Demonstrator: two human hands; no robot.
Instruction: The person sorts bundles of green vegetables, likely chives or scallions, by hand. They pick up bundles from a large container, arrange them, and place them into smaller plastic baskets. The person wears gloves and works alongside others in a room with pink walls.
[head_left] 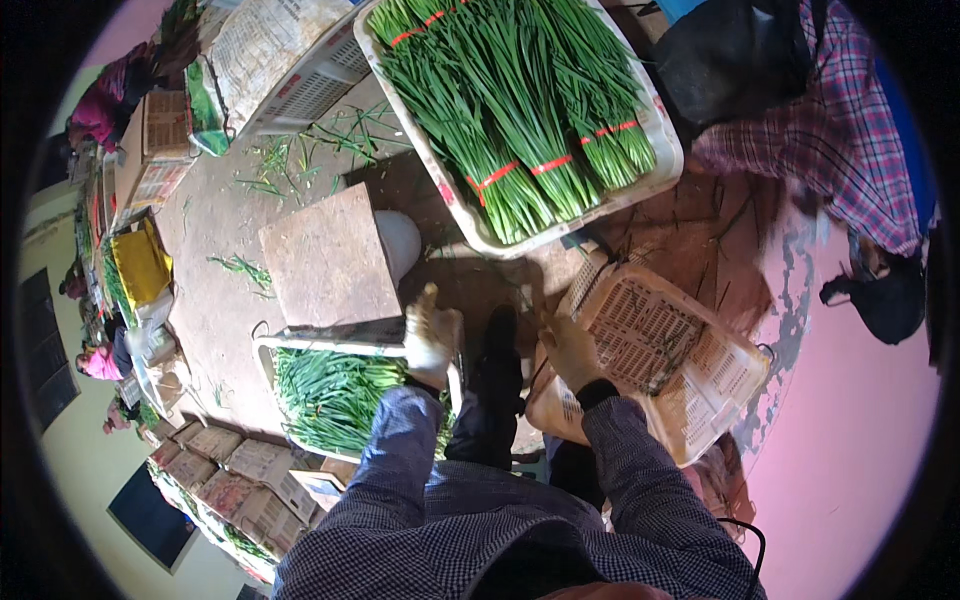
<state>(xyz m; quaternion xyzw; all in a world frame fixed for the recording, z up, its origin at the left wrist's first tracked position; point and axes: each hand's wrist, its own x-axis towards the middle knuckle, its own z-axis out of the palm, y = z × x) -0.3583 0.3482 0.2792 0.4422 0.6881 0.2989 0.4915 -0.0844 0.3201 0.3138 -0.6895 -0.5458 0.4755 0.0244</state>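
Observation:
My left hand (pixel 431 338), in a pale glove with yellowish fingertips, is over the near-right corner of a white crate (pixel 352 349) of loose green chives (pixel 330 393). Its fingers are partly stretched and nothing shows in them. My right hand (pixel 570 352), also gloved, is over the left side of a dirty plastic basket (pixel 708 331) lined with newspaper (pixel 712 395). Its fingers point forward, apart, with no object visible in them; whether they touch the basket is unclear. Ahead, a large white crate (pixel 437 176) holds several chive bundles (pixel 540 120) tied with red bands.
A square wooden board (pixel 328 255) sits left of centre, beside a round white object (pixel 398 243). Loose chive leaves (pixel 270 165) litter the floor. A person in a plaid sleeve (pixel 800 150) is at the right, near a pink wall (pixel 850 440). Stacked boxes (pixel 240 475) stand at the left.

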